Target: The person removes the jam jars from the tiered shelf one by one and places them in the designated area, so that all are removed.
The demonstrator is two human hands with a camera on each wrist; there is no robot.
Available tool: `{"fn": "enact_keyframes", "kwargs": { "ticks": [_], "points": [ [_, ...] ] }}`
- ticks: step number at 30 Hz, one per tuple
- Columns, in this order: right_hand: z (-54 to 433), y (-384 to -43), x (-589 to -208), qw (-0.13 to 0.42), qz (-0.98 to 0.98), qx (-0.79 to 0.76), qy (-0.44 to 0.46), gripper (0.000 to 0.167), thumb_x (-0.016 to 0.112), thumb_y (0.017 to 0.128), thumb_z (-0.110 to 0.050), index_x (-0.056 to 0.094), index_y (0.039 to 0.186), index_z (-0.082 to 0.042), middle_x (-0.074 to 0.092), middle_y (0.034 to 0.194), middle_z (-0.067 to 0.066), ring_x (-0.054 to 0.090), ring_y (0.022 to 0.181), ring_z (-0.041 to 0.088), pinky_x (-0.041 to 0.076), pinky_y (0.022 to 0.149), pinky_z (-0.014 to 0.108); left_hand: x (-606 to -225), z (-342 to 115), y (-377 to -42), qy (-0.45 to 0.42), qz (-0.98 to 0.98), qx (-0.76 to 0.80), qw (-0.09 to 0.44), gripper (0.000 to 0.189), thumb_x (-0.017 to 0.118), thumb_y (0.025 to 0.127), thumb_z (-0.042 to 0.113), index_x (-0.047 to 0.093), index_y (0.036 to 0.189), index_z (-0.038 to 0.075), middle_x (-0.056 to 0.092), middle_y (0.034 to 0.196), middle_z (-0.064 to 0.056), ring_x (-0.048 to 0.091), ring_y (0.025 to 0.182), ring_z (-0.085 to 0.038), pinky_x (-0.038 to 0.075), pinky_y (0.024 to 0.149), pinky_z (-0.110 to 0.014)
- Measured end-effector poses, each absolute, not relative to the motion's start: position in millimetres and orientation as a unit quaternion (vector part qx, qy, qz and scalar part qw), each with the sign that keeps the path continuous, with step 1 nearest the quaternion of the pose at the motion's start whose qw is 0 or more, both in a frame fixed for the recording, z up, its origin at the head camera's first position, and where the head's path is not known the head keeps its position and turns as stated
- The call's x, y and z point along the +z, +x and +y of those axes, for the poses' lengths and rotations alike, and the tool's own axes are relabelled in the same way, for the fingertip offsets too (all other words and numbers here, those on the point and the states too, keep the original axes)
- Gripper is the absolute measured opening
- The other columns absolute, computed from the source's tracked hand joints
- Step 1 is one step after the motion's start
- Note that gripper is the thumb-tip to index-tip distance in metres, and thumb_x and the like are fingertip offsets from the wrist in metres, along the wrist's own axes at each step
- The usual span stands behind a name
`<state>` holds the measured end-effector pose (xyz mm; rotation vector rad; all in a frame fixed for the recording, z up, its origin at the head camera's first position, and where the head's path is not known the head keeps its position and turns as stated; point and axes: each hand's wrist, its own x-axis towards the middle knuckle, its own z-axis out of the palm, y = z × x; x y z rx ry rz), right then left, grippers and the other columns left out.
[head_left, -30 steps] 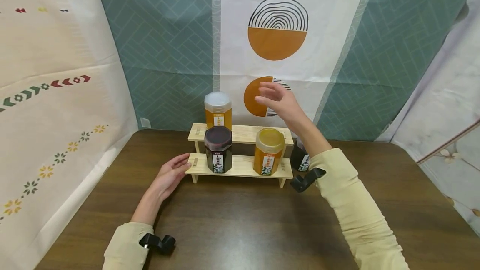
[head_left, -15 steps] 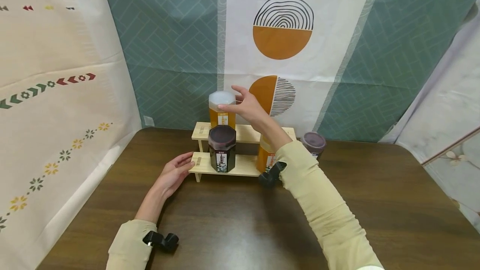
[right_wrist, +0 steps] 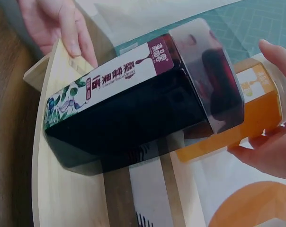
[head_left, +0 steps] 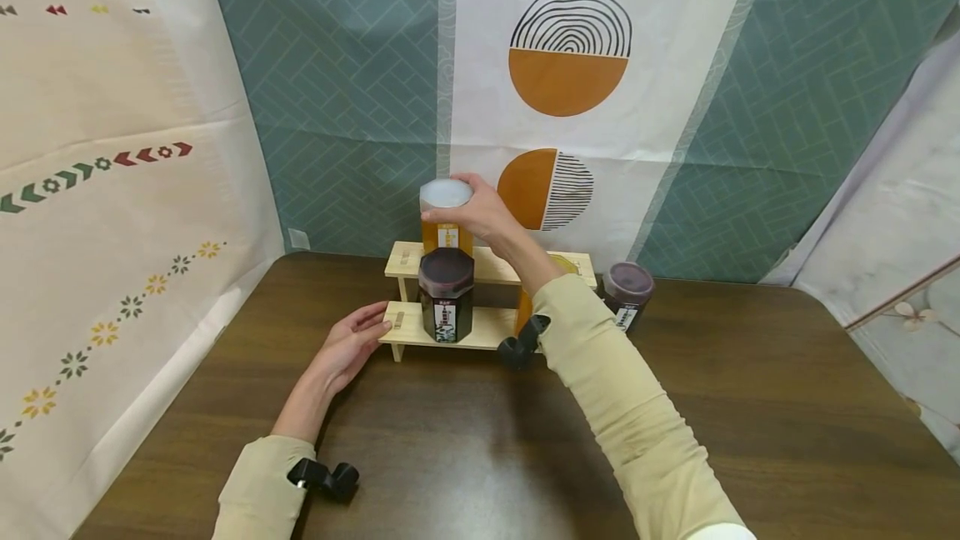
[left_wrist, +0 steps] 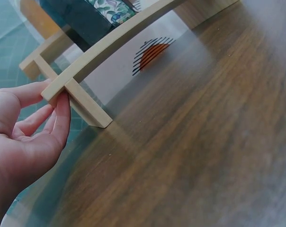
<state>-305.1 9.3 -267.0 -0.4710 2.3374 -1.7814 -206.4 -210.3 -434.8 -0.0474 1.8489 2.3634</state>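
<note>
A two-step wooden display rack [head_left: 487, 325] stands on the table. My left hand [head_left: 351, 347] pinches the left end of its lower step; in the left wrist view the thumb is at the board's edge and fingers [left_wrist: 62, 116] lie beneath. My right hand [head_left: 483, 211] grips the amber jar [head_left: 447, 233] at the left of the upper step, thumb and fingers on opposite sides near its pale lid. A dark purple jar [head_left: 446, 298] stands in front on the lower step, its label [right_wrist: 119, 71] facing the right wrist camera. Another amber jar [head_left: 525, 311] is mostly behind my right arm.
Beside the rack's right end, a second dark purple jar [head_left: 628, 294] stands on the brown table [head_left: 450, 440]. A green and white patterned cloth [head_left: 352, 107] hangs close behind the rack. Cream cloth [head_left: 135, 215] borders the left side.
My right hand has moved left and down from above the rack's right side, and has closed round the amber jar at the upper left. The left hand has stayed on the rack.
</note>
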Motion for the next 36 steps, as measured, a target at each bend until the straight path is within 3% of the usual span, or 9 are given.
{"fn": "enact_keyframes", "kwargs": {
  "ticks": [9, 20, 28, 36],
  "points": [
    [9.7, -307.8, -266.5, 0.074, 0.787, -0.589, -0.167, 0.076, 0.083, 0.074, -0.015, 0.040, 0.137, -0.003, 0.051, 0.125, 0.013, 0.053, 0.107, 0.026, 0.045, 0.087, 0.035, -435.0, -208.6, -206.5, -0.019, 0.612, 0.788, 0.066, 0.054, 0.051, 0.097, -0.004, 0.028, 0.145, -0.012, 0.050, 0.119, -0.010, 0.057, 0.097, -0.008, 0.047, 0.084, -0.021],
    [16.2, -308.6, -260.9, 0.047, 0.800, -0.575, -0.162, 0.067, 0.080, 0.072, -0.013, 0.046, 0.129, -0.001, 0.051, 0.122, 0.015, 0.052, 0.102, 0.028, 0.047, 0.080, 0.035, -434.4, -209.5, -206.5, -0.023, 0.608, 0.791, 0.068, 0.054, 0.051, 0.097, -0.004, 0.027, 0.145, -0.011, 0.046, 0.126, -0.015, 0.057, 0.097, -0.007, 0.047, 0.085, -0.020],
    [41.4, -311.4, -249.1, 0.022, 0.818, -0.556, -0.150, 0.066, 0.080, 0.076, -0.017, 0.045, 0.130, -0.003, 0.050, 0.124, 0.014, 0.051, 0.106, 0.028, 0.047, 0.085, 0.038, -434.8, -209.2, -205.3, -0.027, 0.602, 0.794, 0.075, 0.056, 0.052, 0.097, -0.003, 0.026, 0.146, -0.010, 0.043, 0.130, -0.017, 0.057, 0.097, -0.007, 0.047, 0.084, -0.019],
    [79.1, -315.0, -229.6, 0.004, 0.826, -0.547, -0.133, 0.069, 0.078, 0.077, -0.018, 0.042, 0.134, -0.004, 0.048, 0.127, 0.015, 0.049, 0.109, 0.029, 0.045, 0.089, 0.043, -434.2, -210.9, -206.3, -0.019, 0.605, 0.793, 0.072, 0.056, 0.051, 0.097, -0.003, 0.026, 0.146, -0.011, 0.048, 0.120, -0.009, 0.057, 0.096, -0.006, 0.046, 0.084, -0.019]
  ]
}}
